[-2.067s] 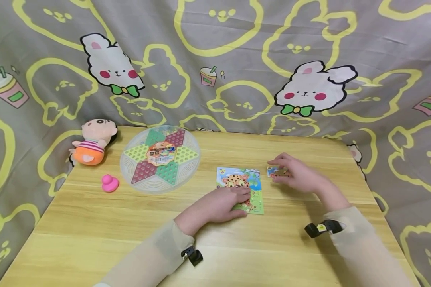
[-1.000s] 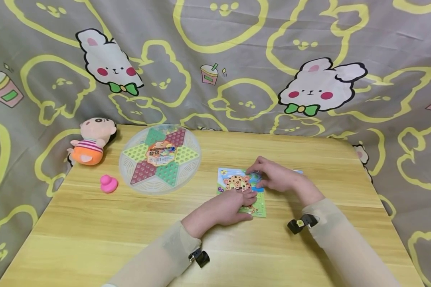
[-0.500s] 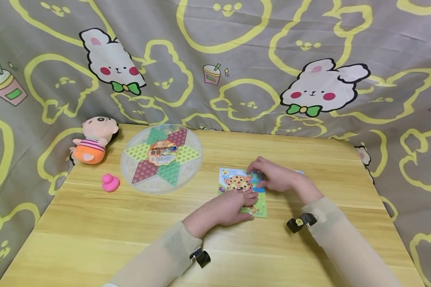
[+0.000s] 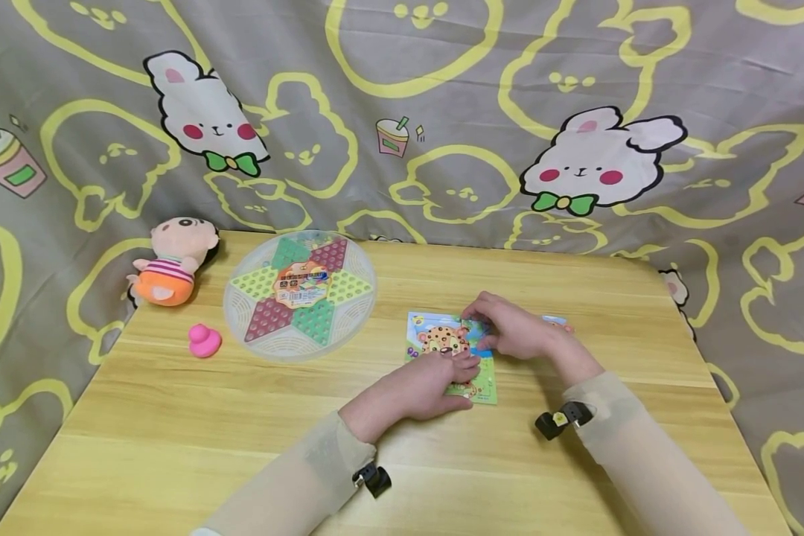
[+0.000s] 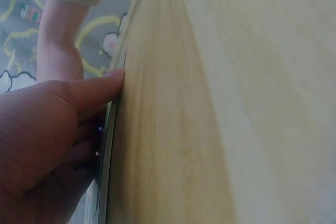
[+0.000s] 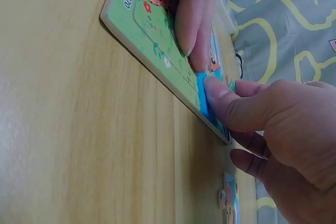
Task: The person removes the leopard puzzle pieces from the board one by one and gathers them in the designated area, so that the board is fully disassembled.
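Observation:
A jigsaw puzzle board (image 4: 487,383) with a cartoon leopard, blue sky and green grass lies on the table. My left hand (image 4: 435,387) rests across its lower left part, fingers straight over the picture, covering much of the leopard's body. In the left wrist view the left thumb (image 5: 102,87) lies by the board's edge. My right hand (image 4: 512,327) is at the board's upper right corner, where its curled fingers and thumb (image 6: 226,100) pinch a puzzle piece (image 4: 476,330), mostly hidden by the hand. Beyond the right wrist lies a loose puzzle piece (image 4: 557,321).
A round Chinese checkers board (image 4: 301,295) lies at the back left. Left of it are a plush doll (image 4: 167,268) in orange shorts and a small pink toy (image 4: 204,340). A grey patterned curtain (image 4: 442,97) hangs behind the wooden table (image 4: 241,417).
My right hand has moved left from the loose pieces to the board's upper right corner, then held nearly still there. The left hand has stayed on the board, shifting slightly.

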A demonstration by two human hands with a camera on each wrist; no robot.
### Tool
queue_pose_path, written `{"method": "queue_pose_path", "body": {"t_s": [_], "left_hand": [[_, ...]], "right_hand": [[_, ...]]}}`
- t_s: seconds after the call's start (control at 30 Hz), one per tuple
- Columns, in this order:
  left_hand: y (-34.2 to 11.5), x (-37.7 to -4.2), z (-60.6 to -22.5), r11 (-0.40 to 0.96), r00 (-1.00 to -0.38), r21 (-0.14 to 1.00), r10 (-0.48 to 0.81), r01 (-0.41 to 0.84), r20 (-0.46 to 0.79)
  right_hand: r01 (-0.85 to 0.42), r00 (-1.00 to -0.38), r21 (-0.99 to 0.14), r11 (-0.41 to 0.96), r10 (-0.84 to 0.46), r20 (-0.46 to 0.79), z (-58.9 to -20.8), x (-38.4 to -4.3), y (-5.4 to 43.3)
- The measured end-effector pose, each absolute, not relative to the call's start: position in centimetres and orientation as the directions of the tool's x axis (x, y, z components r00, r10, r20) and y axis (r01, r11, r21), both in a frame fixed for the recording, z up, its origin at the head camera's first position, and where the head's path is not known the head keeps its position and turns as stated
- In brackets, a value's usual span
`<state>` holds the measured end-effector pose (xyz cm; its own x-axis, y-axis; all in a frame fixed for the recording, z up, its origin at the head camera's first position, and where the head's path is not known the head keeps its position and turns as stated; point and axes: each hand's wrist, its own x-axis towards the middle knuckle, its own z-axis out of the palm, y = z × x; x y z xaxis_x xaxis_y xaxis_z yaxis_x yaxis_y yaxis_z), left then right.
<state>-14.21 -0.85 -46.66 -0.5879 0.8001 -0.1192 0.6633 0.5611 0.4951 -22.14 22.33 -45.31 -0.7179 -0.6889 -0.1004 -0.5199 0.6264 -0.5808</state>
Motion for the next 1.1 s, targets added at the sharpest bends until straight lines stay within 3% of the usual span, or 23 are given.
{"method": "queue_pose_path", "body": {"t_s": [0.6,1.1], "left_hand": [[-0.9,-14.2,-46.6,0.561,-0.586,0.490,0.801,0.667,-0.120],[-0.9,-14.2,-46.6,0.552,-0.584,0.498,0.805,0.668,-0.109]], "right_hand": [[-0.520,-0.718,-0.633,0.573,-0.695,-0.039,-45.1,-21.6,22.8],[-0.567,-0.697,-0.524,0.635,-0.709,-0.106,-43.7,-21.6,22.3]]}}
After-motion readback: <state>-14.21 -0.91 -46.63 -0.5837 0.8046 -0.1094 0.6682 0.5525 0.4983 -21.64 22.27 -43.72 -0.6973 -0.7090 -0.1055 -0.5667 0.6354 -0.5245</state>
